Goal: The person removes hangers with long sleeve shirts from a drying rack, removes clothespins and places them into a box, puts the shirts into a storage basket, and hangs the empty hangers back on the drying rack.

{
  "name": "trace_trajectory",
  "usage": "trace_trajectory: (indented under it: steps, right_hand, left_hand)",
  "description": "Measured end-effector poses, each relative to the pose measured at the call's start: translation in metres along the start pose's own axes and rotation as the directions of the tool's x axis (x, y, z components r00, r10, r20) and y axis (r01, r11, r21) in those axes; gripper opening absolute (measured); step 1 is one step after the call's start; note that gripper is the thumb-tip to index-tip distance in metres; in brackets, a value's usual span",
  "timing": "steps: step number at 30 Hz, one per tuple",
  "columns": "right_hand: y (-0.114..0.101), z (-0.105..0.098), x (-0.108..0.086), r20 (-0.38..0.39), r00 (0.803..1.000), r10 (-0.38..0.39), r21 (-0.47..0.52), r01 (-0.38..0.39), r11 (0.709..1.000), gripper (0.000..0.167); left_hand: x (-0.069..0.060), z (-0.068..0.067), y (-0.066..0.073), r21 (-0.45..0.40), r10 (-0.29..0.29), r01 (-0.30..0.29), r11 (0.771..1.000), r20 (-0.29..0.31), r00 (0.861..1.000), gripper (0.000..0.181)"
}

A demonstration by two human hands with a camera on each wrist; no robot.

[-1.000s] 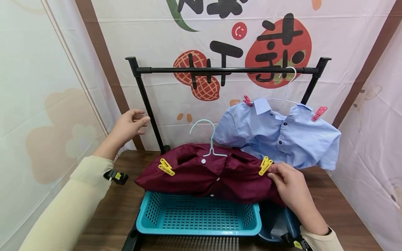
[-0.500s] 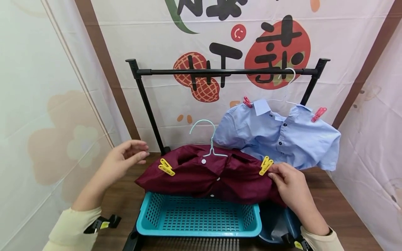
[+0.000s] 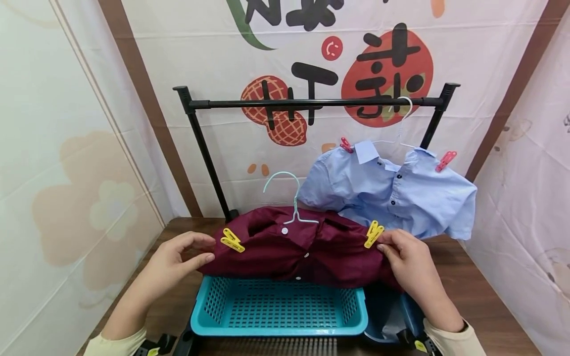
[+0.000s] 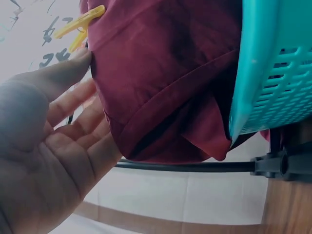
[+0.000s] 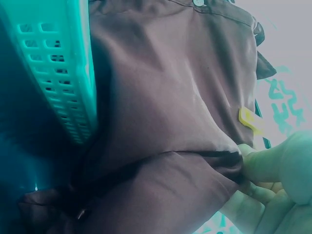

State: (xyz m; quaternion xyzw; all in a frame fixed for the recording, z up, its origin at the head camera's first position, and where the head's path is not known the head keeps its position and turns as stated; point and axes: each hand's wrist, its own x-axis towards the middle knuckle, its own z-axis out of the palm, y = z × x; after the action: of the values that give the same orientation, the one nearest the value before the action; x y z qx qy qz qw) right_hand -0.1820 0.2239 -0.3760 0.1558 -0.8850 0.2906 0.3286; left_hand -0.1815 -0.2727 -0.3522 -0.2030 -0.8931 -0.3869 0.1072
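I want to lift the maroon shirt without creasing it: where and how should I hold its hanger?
Probably pinch the pale green hanger by its neck, just below the hook, coming from the front and above. The neck rises exposed from the maroon shirt, while cloth seems to hide most of the wire below; the hook's curve would stay free.

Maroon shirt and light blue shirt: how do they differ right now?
The maroon shirt has its hanger's hook free, below the rail; the light blue shirt hangs from it.
The maroon shirt wears yellow pegs, the light blue shirt pink pegs.
The maroon shirt has white buttons, the light blue shirt dark buttons.
Both carry two pegs.
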Motion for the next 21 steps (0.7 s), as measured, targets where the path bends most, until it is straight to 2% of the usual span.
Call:
trace_trajectory:
  steps: [4, 12, 16, 21]
  right_hand:
    - [-0.002, 0.000, -0.001, 0.003, 1.000, 0.000, -0.003, 0.000, 1.000, 0.020]
    - [-0.001, -0.001, -0.001, -0.006, 1.000, -0.021, -0.002, 0.021, 1.000, 0.022]
    - [0.000, 0.000, -0.001, -0.011, 0.999, -0.033, -0.003, 0.033, 0.999, 0.023]
    - [-0.001, 0.002, -0.001, 0.003, 0.999, -0.036, 0.017, 0.036, 0.999, 0.024]
  left_hand:
    - [-0.005, 0.001, 0.000, 0.048, 0.056, -0.056, 0.997, -0.008, 0.998, 0.022]
    - [-0.001, 0.008, 0.002, 0.169, 0.128, -0.124, 0.978, -0.013, 0.992, 0.031]
    - [0.000, 0.013, 0.003, 0.215, 0.152, -0.137, 0.967, -0.056, 0.987, 0.032]
    - [-0.002, 0.016, 0.003, 0.279, 0.216, -0.175, 0.944, -0.126, 0.968, 0.033]
